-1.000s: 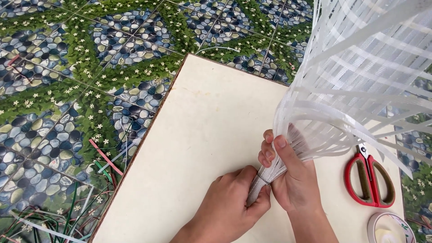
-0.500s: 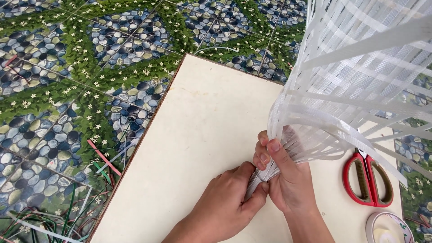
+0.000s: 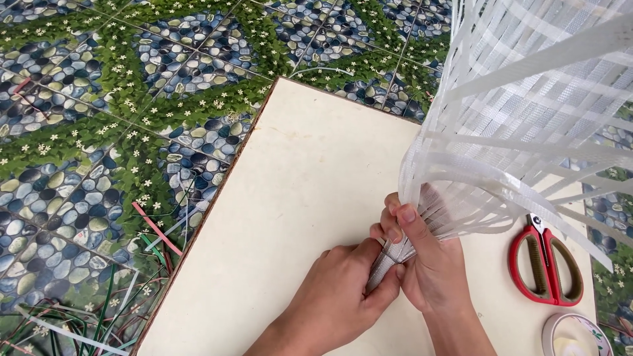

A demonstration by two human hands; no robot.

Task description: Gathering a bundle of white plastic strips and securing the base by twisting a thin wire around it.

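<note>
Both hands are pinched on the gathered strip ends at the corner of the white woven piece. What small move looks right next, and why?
Probably keep the left hand pinching the bunched strip ends while the right hand presses them tighter against the white woven piece. The ends fan out loose just above the pinch, and the red scissors and tape roll lie untouched on the board.

From my hands [image 3: 389,280], the desk [image 3: 310,198] lies bare toward nine, ten and eleven o'clock, so I see open passage there up to its edge. The woven white strip basket [image 3: 527,112] blocks twelve through two. At three o'clock the red scissors [image 3: 546,264] lie flat, and at four the tape roll [image 3: 573,335] sits just beyond them. Loose strips [image 3: 155,231] litter the floor past the desk at eight.
</note>
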